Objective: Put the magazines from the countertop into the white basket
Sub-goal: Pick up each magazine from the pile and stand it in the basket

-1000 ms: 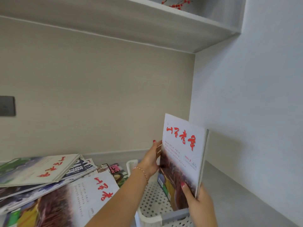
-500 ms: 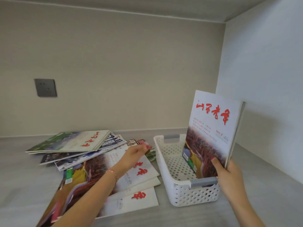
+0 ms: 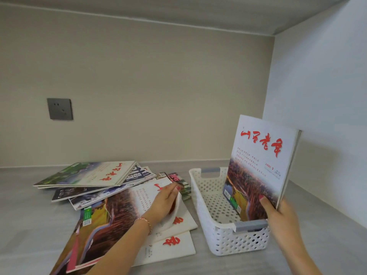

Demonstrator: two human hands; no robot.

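A white perforated basket (image 3: pixel 200 197) with grey handles stands on the grey countertop, right of centre. My right hand (image 3: pixel 278 213) grips a magazine (image 3: pixel 260 161) with red lettering, held upright with its lower edge inside the basket. Left of the basket lies a loose pile of several magazines (image 3: pixel 93 173). My left hand (image 3: pixel 164 203) rests on the nearest one (image 3: pixel 119 211), fingers curled around its right edge and lifting the cover, which bends upward.
A grey wall socket (image 3: pixel 60 109) sits on the beige back wall. A white side wall (image 3: pixel 325 116) rises close to the right of the basket. A shelf underside (image 3: pixel 178 8) runs overhead. Bare countertop (image 3: pixel 23 225) shows at the front left.
My left hand left the upright magazine, moved to the pile, and now curls around the top magazine's edge. My right hand has lowered the held magazine into the basket. The camera tilted down.
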